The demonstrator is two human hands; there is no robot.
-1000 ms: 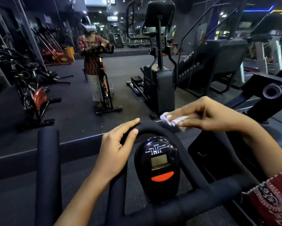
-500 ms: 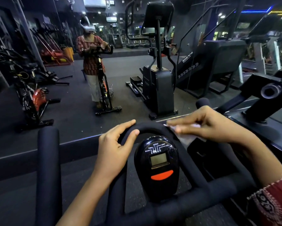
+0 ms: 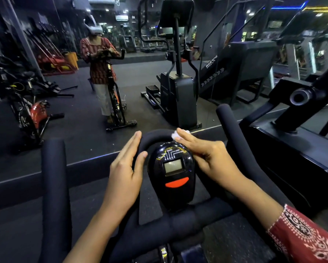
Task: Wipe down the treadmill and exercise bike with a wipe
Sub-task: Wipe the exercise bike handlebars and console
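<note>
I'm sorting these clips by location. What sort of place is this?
A gym, most likely. The right hand presses a wipe on an exercise bike's handlebar above its small console. An elliptical trainer, a stair climber and a red spin bike show ahead.

Black console (image 3: 173, 168) on the exercise bike (image 3: 169, 224), small pale labels arched above its screen, "SPEED" and "DIST" legible at the top, "SCAN" and "CAL" at either end only faintly, white slanted lettering on the stair climber (image 3: 235, 69) too blurred to read
</note>
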